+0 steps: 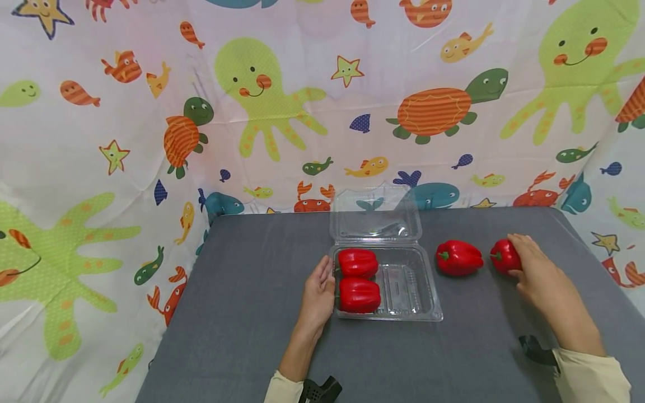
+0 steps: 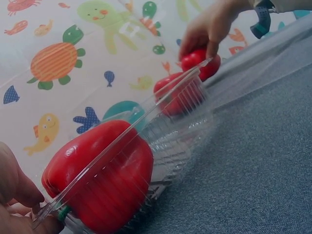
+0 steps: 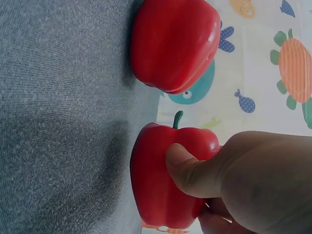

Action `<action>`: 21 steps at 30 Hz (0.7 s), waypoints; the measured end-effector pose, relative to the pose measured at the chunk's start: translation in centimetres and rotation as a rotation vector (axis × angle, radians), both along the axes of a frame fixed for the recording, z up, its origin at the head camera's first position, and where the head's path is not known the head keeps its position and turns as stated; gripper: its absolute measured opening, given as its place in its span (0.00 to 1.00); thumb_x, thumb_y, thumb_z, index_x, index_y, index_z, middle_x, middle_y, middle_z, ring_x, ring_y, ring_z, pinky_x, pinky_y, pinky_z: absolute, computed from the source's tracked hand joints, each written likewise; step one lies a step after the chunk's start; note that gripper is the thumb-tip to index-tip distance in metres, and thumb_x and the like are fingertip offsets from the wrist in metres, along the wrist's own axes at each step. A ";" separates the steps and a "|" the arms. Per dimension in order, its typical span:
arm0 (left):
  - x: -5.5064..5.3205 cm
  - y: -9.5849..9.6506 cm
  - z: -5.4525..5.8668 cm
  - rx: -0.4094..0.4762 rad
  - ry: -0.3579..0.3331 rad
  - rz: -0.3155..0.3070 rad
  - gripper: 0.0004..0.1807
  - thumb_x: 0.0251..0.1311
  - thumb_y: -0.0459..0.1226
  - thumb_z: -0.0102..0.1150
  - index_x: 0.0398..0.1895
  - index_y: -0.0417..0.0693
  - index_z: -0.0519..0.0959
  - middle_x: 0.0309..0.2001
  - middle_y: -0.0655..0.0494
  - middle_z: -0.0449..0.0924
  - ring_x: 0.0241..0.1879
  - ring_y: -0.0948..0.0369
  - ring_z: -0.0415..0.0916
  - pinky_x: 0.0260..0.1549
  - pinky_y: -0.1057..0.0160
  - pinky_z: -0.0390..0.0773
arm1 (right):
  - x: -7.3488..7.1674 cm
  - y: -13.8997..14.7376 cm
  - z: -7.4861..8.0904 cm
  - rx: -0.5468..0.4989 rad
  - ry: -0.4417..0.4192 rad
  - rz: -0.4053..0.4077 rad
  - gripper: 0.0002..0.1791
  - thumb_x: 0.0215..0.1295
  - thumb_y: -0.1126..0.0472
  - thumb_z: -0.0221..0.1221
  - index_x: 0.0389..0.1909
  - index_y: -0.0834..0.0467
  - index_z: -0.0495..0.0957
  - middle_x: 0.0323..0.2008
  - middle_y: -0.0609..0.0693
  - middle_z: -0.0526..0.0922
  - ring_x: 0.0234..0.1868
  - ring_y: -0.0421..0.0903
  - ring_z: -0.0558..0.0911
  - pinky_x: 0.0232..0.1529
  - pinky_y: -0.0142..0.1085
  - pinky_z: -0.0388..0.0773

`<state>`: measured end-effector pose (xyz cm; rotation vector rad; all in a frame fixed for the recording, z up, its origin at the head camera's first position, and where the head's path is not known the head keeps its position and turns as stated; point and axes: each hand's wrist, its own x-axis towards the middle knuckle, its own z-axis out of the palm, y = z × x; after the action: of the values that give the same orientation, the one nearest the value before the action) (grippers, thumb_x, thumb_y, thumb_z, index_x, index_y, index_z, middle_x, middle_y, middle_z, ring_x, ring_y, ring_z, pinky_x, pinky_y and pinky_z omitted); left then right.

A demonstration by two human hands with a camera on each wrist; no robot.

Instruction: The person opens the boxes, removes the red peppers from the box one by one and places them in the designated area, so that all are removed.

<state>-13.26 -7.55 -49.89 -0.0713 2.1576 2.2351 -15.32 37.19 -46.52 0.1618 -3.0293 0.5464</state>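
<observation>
A clear plastic clamshell container [image 1: 407, 288] sits on the table, its lid [image 1: 375, 224] raised at the back. Two red bell peppers, a rear one [image 1: 358, 262] and a front one [image 1: 360, 296], lie along its left side inside. My left hand [image 1: 317, 294] pinches the container's left rim, seen close up in the left wrist view. On the right, my right hand [image 1: 544, 282] grips another red bell pepper [image 3: 165, 195] by its sides, thumb on top, its green stem pointing left in the head view. Between that pepper and the container lies a further red bell pepper [image 1: 459, 258].
Grey cloth covers the table [image 1: 242, 313]. A white curtain [image 1: 322, 145] printed with sea animals hangs behind the table and along its sides. Black wrist devices show at the left cuff [image 1: 320, 390] and the right cuff [image 1: 538, 351].
</observation>
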 end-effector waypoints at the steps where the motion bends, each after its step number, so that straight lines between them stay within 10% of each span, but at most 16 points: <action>1: 0.0 0.0 0.0 -0.001 -0.005 0.001 0.32 0.79 0.25 0.46 0.83 0.36 0.55 0.81 0.43 0.60 0.81 0.48 0.56 0.76 0.49 0.59 | 0.0 0.0 0.0 0.001 0.000 0.002 0.58 0.53 0.77 0.73 0.81 0.70 0.50 0.76 0.77 0.55 0.80 0.74 0.48 0.55 0.80 0.66; 21: 0.0 0.0 0.1 0.000 -0.010 0.007 0.32 0.79 0.25 0.46 0.83 0.37 0.56 0.81 0.43 0.60 0.81 0.49 0.57 0.76 0.49 0.59 | -0.3 0.2 -0.4 -0.029 -0.025 0.009 0.54 0.57 0.75 0.72 0.81 0.68 0.52 0.77 0.77 0.55 0.79 0.76 0.50 0.59 0.80 0.61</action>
<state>-13.24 -7.51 -49.79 -0.0900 2.1560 2.2331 -15.66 37.37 -46.88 0.1690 -3.0448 0.5975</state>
